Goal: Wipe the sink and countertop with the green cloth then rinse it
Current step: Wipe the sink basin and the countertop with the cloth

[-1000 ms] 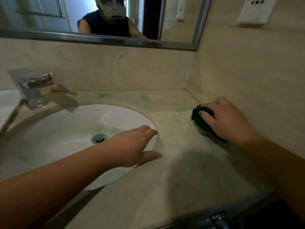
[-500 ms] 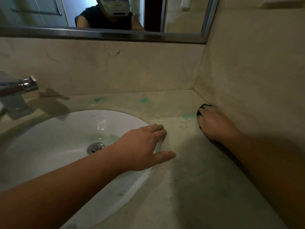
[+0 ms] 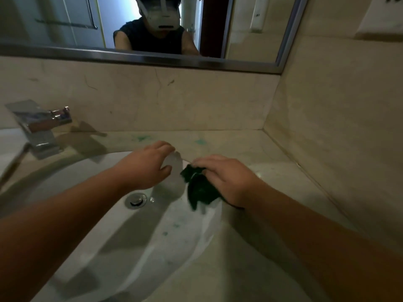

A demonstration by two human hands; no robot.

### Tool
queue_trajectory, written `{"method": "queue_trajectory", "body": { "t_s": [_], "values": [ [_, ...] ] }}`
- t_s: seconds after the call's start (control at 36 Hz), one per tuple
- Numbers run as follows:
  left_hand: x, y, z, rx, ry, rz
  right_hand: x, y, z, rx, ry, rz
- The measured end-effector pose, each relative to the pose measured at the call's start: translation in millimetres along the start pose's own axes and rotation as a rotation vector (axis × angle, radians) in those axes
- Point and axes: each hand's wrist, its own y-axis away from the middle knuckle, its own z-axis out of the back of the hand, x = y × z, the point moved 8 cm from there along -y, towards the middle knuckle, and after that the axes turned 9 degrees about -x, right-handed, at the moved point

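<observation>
Faucet (image 3: pixel 41 129) left; countertop (image 3: pixel 272 149) corner free.

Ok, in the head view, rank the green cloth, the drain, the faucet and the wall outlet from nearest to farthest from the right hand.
From the right hand:
1. Green cloth: gripped in that hand, hanging over the sink's right rim.
2. Drain: bottom of the basin, to the left.
3. Faucet: far left, on the countertop behind the basin.
4. Wall outlet: high on the right wall, top corner.

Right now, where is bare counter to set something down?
Free: countertop between right hand and side wall, and the back strip by the faucet, green-stained. Crowded: sink rim, where left hand and green cloth meet.
</observation>
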Motion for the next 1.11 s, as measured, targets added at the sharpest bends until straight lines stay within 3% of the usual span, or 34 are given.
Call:
{"method": "queue_trajectory", "body": {
  "t_s": [0.14, 0.22, 0.31, 0.42, 0.58, 0.72, 0.81, 0.97, 1.03, 1.11],
  "values": [
    [23.9, -13.2, -16.3, 0.069, -0.028, 0.01, -82.8, 4.7, 73.3, -0.233, 0.177, -0.182],
    [28.3, -16.3, -19.5, 0.065, -0.02, -0.014, -148.2, 12.1, 76.3, -0.184, 0.241, -0.414],
    [30.3, -17.2, -19.0, 0.036, -0.002, -0.034, -175.7, 11.2, 50.7, -0.125, 0.317, -0.501],
    [36.8, -15.7, -26.7, 0.017, 0.008, -0.041, -144.4, -10.8, 22.4, -0.111, 0.301, -0.389],
    [36.4, -15.2, -26.7, -0.019, 0.029, -0.034, -38.5, -40.6, -31.1, -0.07, 0.223, -0.084],
    [38.3, -13.3, -21.3, 0.019, 0.039, -0.012, 29.9, -33.6, -67.8, 0.089, 0.168, 0.11],
    [38.2, -12.6, -21.0, 0.037, 0.019, -0.036, 40.1, -31.6, -42.2, -0.021, 0.171, 0.143],
    [39.9, -14.3, -22.1, 0.07, 0.021, -0.053, -17.4, -25.8, 72.0, -0.303, 0.195, -0.044],
    [40.7, -15.9, -22.1, 0.073, 0.021, -0.056, -59.0, -26.3, 79.6, -0.262, 0.249, -0.181],
    [37.5, -18.0, -18.4, 0.065, -0.005, -0.059, -117.7, -22.3, 43.0, 0.003, 0.393, -0.372]
  ]
}}
